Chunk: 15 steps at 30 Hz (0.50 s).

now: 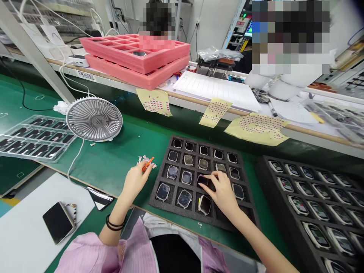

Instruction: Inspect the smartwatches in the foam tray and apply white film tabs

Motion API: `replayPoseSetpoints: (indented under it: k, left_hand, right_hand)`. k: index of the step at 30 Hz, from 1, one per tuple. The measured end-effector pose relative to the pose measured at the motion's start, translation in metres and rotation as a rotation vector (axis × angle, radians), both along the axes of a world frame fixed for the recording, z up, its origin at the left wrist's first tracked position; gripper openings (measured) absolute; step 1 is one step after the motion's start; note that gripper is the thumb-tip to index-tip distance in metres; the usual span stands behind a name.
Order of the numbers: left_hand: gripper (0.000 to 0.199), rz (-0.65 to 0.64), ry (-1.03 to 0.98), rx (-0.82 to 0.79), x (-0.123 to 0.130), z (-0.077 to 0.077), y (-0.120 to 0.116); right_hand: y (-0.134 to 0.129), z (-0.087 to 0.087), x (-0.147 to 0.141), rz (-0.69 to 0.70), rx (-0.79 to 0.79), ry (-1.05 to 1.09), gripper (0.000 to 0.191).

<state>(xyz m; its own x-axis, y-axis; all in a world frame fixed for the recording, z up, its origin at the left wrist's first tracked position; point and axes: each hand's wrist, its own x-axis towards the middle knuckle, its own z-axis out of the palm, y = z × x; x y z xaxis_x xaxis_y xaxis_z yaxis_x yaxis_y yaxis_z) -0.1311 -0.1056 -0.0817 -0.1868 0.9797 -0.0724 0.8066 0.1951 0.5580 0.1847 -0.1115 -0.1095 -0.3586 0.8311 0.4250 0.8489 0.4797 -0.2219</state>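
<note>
My left hand (133,181) is closed on a slim orange tool (148,164), perhaps tweezers; its exact kind is unclear. It is over a small pile of white bits (141,159) on the green bench. My right hand (223,191) reaches into a black foam tray (175,200), thumb and fingers pinching the edges of a smartwatch (203,180) in its slot. Around it, other smartwatches such as this one (184,198) lie face up, one per slot. One front-row watch (204,204) has a yellow strip at its side. Part of the tray is hidden beneath my right hand and forearm.
A second foam tray (273,197) of watches stands right. A fan (95,119), a clear blister tray (57,146) and a phone (59,222) are left. Pink foam trays (167,72) and papers (213,91) lie on the shelf; people sit beyond it.
</note>
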Motion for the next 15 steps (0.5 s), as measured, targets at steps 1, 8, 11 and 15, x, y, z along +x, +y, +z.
replayPoseSetpoints:
  k: [1, 8, 11, 15]
  left_hand:
    - [0.027, -0.010, -0.034, 0.019, 0.004, 0.001, -0.002]
    - [0.037, -0.462, -0.650, -0.082, 0.057, 0.020, -0.024]
    - [0.039, -0.609, -0.796, -0.164, 0.079, 0.029, -0.029]
    - [0.040, -0.618, -0.848, -0.176, 0.093, 0.035, -0.028]
  right_hand:
    - [-0.001, 0.000, -0.001, 0.014, -0.035, 0.084, 0.039]
    - [-0.010, 0.021, -0.014, -0.046, -0.401, 0.787, 0.021]
    - [-0.014, 0.037, -0.030, -0.039, -0.617, 1.220, 0.022]
    - [-0.015, 0.047, -0.053, 0.061, -0.789, 1.592, 0.017]
